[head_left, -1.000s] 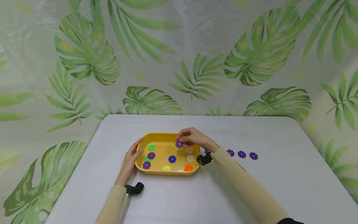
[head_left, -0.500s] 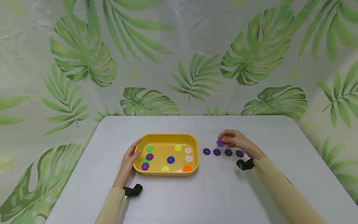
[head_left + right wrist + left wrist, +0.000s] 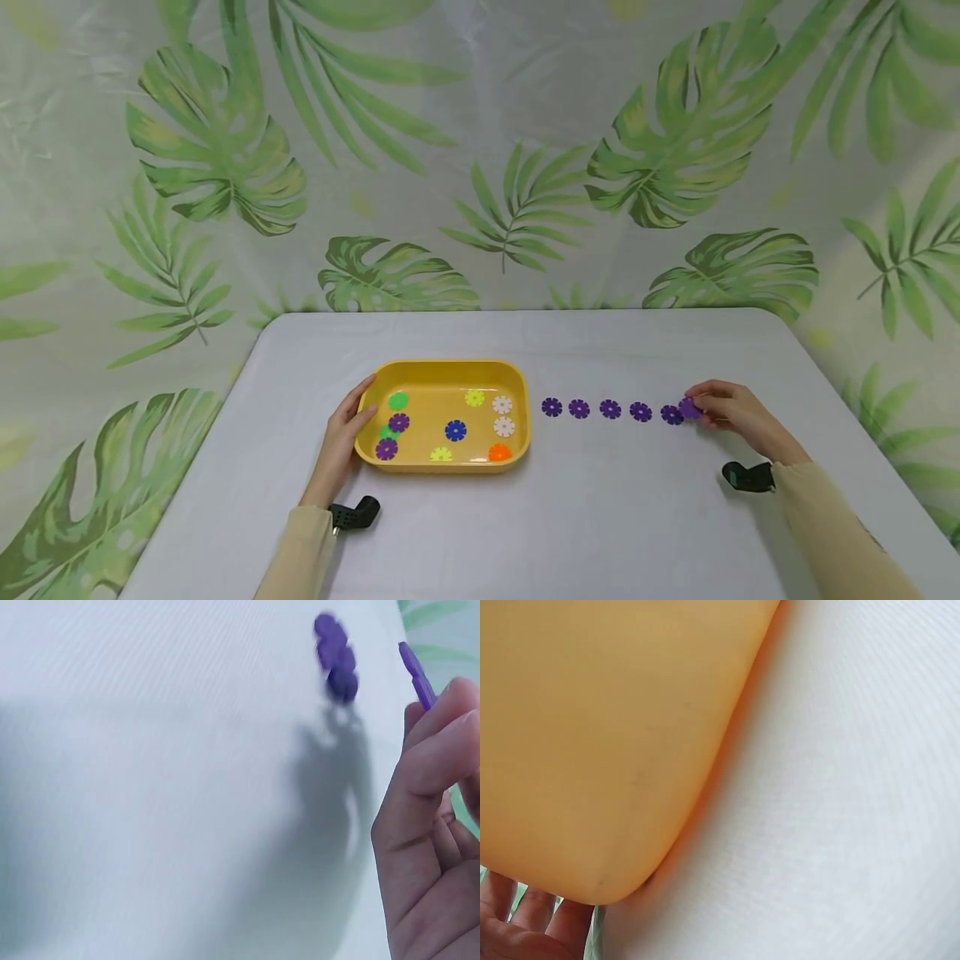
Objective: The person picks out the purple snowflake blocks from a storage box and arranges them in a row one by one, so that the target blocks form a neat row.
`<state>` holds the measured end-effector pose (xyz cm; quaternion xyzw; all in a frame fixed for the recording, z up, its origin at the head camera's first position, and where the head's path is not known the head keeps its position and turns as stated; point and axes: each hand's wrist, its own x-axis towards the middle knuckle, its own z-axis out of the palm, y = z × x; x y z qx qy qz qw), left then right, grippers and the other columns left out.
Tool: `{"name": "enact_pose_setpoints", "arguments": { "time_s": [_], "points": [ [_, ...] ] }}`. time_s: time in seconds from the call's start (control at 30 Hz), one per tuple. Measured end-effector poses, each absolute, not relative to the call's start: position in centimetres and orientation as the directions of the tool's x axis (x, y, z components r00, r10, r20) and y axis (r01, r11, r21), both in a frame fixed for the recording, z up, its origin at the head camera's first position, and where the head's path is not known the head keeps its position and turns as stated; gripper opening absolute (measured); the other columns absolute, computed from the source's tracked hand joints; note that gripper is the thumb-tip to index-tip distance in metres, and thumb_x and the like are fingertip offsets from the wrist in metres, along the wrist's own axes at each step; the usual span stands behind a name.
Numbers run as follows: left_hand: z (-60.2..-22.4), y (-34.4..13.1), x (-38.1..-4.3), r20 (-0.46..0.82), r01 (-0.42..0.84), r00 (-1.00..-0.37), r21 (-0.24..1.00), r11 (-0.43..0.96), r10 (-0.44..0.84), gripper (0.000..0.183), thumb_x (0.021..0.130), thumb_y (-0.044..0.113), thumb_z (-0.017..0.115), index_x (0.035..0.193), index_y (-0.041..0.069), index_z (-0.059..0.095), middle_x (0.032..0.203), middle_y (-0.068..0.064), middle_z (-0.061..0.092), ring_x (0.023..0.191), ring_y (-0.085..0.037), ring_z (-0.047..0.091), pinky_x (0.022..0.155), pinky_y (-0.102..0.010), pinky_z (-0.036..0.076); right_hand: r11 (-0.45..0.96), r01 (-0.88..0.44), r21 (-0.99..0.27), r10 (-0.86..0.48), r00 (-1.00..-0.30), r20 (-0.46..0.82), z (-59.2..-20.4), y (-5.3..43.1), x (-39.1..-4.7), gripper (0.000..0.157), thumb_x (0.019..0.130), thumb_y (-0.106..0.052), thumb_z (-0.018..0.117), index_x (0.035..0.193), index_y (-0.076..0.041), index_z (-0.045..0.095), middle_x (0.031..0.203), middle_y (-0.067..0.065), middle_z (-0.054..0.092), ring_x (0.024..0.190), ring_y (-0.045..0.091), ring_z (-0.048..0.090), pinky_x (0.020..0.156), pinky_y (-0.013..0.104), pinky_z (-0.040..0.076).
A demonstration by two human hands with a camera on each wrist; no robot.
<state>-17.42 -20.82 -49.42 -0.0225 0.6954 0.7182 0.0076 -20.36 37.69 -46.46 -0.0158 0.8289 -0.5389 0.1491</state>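
My right hand (image 3: 742, 417) pinches a purple snowflake disc (image 3: 689, 407) at the right end of a row of purple discs (image 3: 610, 409) on the table. In the right wrist view the held disc (image 3: 417, 676) appears edge-on between thumb and fingers, above the tabletop. My left hand (image 3: 337, 442) holds the left end of a yellow tray (image 3: 442, 468), thumb at the rim and fingers along the outer side. The left wrist view shows fingers (image 3: 532, 922) beyond the tray wall (image 3: 607, 750). Inside lie purple discs (image 3: 399, 422), a blue disc (image 3: 455, 430) and others.
Also in the tray are green (image 3: 398, 401), yellow (image 3: 475, 397), white (image 3: 502, 404) and orange (image 3: 499, 452) discs. A white cloth (image 3: 570, 517) covers the table. A leaf-patterned curtain (image 3: 480, 150) hangs behind its far edge.
My right hand has carried a purple disc out of the tray and rightward over the row to its far right end. The left hand stays at the tray.
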Motion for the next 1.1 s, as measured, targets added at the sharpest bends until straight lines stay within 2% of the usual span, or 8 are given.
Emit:
{"name": "enact_pose_setpoints", "arguments": {
  "time_s": [0.13,0.3,0.4,0.73,0.97,1.1],
  "points": [
    [-49.6,-20.8,-17.5,-0.043,-0.042,-0.999,0.999,-0.033,-0.021,0.047,0.101,0.014,0.048,0.147,0.015,0.039,0.153,0.003,0.03,0.14,-0.01,0.022,0.112,-0.024,0.024,0.497,0.143,-0.856,-0.138,-0.961,-0.241,-47.0,38.6,-19.9,0.032,0.099,-0.008,0.047,0.116,0.019,0.049,0.086,0.007,0.058,0.066,0.012,0.055,0.06,0.026,0.052],
    [-49.5,-20.9,-17.3,-0.041,-0.041,-0.999,0.999,-0.029,-0.022,0.048,0.101,0.013,0.047,0.148,0.014,0.038,0.153,0.002,0.03,0.141,-0.01,0.021,0.112,-0.025,0.024,0.623,0.119,-0.773,-0.098,-0.969,-0.228,-46.9,38.2,-19.7,0.028,0.098,-0.006,0.046,0.114,0.017,0.052,0.088,0.011,0.059,0.068,0.016,0.057,0.059,0.026,0.053],
    [-49.5,-20.8,-17.3,-0.042,-0.041,-0.999,0.999,-0.03,-0.026,0.048,0.101,0.012,0.047,0.148,0.015,0.038,0.153,0.003,0.03,0.141,-0.01,0.021,0.112,-0.024,0.023,0.651,0.09,-0.754,-0.096,-0.975,-0.199,-46.4,37.4,-20.0,0.028,0.098,-0.006,0.045,0.115,0.015,0.052,0.091,0.015,0.059,0.069,0.017,0.057,0.059,0.026,0.054],
    [-49.7,-20.7,-17.6,-0.025,-0.024,-1.0,0.999,-0.045,-0.018,0.047,0.101,0.012,0.047,0.147,0.014,0.039,0.153,0.003,0.03,0.14,-0.01,0.022,0.111,-0.023,0.025,0.423,0.01,-0.906,-0.296,-0.944,-0.148,-43.2,29.7,-21.3,0.037,0.101,-0.018,0.048,0.123,0.013,0.048,0.107,0.026,0.053,0.079,0.029,0.059,0.073,0.034,0.056],
    [-49.7,-20.7,-17.6,-0.031,-0.03,-0.999,0.999,-0.04,-0.017,0.047,0.101,0.014,0.047,0.147,0.015,0.038,0.153,0.003,0.03,0.141,-0.01,0.022,0.111,-0.024,0.025,0.306,0.009,-0.952,-0.436,-0.888,-0.148,-41.9,20.9,-22.6,0.032,0.101,-0.017,0.048,0.12,0.007,0.053,0.102,0.017,0.057,0.079,0.028,0.059,0.08,0.042,0.055],
    [-49.6,-20.7,-17.5,-0.027,-0.027,-0.999,0.999,-0.037,-0.024,0.047,0.101,0.014,0.048,0.147,0.016,0.038,0.153,0.004,0.03,0.14,-0.01,0.022,0.111,-0.024,0.025,0.261,0.034,-0.965,-0.513,-0.842,-0.169,-41.2,15.5,-23.1,0.034,0.1,-0.017,0.05,0.122,0.008,0.052,0.111,0.025,0.056,0.078,0.024,0.059,0.075,0.033,0.056]
  ]
}}
